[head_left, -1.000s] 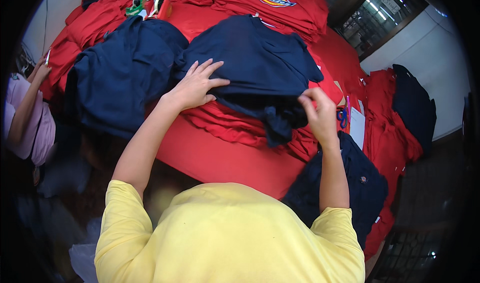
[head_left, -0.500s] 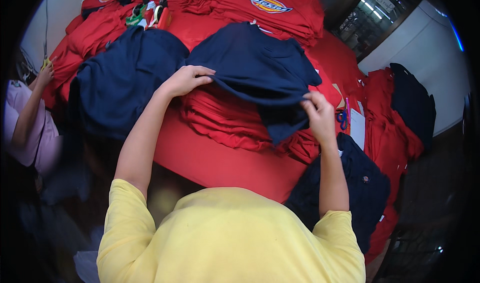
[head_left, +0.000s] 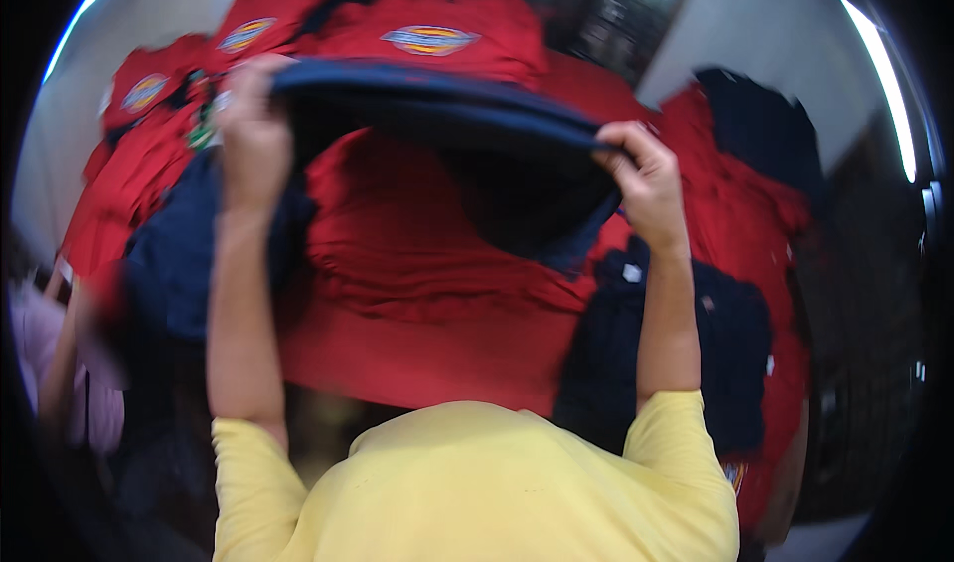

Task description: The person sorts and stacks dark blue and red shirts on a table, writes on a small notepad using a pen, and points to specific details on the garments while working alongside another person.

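Observation:
A navy shirt (head_left: 447, 107) is stretched between my two raised hands, its near edge lifted off the pile and its lower part hanging down on the right. My left hand (head_left: 250, 115), smeared by motion, grips the left end of that edge. At the right end, my right hand (head_left: 646, 179) pinches the cloth between thumb and fingers. Below the raised edge lies a stack of red shirts (head_left: 397, 239). Whether the far part of the navy shirt still rests on anything is hidden.
Navy cloth (head_left: 169, 254) lies left of my left forearm, and folded navy shirts (head_left: 666, 353) lie by my right forearm. Red shirts with an oval emblem (head_left: 467, 25) fill the table's far side. At the left edge is a co-worker's lilac sleeve (head_left: 45, 343).
Both hands have risen with the navy shirt's edge, the left one farther up and to the left. The cloth is now pulled wider and taut. The view has shifted too.

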The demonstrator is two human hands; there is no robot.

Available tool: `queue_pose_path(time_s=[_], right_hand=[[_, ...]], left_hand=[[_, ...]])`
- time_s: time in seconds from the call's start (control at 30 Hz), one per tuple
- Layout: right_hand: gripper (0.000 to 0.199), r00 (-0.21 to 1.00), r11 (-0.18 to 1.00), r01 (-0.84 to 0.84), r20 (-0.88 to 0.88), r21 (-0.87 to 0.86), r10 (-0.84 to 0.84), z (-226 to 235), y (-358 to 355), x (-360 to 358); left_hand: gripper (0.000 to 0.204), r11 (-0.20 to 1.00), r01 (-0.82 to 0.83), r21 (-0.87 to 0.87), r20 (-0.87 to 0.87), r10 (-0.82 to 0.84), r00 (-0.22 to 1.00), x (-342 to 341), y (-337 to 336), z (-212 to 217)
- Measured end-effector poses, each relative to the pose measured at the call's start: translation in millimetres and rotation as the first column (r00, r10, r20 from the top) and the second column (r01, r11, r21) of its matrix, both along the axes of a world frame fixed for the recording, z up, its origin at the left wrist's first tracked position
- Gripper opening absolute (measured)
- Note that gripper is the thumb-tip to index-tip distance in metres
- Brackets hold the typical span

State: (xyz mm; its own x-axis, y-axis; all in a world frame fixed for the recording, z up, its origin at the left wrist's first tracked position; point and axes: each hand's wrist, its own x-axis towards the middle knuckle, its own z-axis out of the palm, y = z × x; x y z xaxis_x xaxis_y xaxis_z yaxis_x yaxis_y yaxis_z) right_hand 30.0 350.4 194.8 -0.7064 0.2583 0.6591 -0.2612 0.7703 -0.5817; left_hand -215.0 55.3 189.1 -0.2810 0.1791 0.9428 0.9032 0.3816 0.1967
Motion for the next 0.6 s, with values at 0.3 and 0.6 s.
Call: queue_pose_path(time_s=[0.3,0.6], right_hand=[[0.023,0.974,0.968,0.211,-0.114,0.133,-0.197,59.7,27.9,112.4],[0.021,0.574,0.566,0.795,-0.572,0.217,-0.587,159.3,60.8,268.3]], left_hand=[[0.026,0.898,0.275,-0.343,0.058,-0.272,0.961,70.6,3.8,98.9],[0.035,0.953,-0.217,-0.21,-0.388,0.122,0.913,147.6,60.1,132.6]])
